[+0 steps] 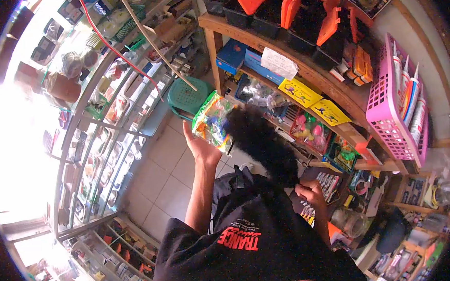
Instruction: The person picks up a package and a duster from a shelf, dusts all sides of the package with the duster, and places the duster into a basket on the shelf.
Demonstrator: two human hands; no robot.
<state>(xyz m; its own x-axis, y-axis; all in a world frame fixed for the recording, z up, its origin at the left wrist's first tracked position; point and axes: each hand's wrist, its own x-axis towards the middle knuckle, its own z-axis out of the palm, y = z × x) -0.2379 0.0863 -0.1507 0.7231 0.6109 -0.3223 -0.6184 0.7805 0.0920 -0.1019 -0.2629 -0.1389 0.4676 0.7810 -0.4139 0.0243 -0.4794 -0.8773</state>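
Observation:
My left hand [204, 149] holds up a clear plastic packet [212, 121] with green edging and colourful contents that I cannot make out. The thumb stands out to the side, and the other fingers are mostly hidden behind the packet. A fluffy black duster [266, 145] reaches across in front of me, its far end against or just over the packet's right side. At its near end, my right hand [311, 192] is closed around the handle, which is mostly hidden.
Beyond the packet stands a green plastic stool [189, 96] on the tiled floor [158, 183]. Glass shelves [113, 129] full of goods line the left. On the right, a wooden shelf [302, 56] carries black bins, and a pink basket [387, 105] holds sealant tubes.

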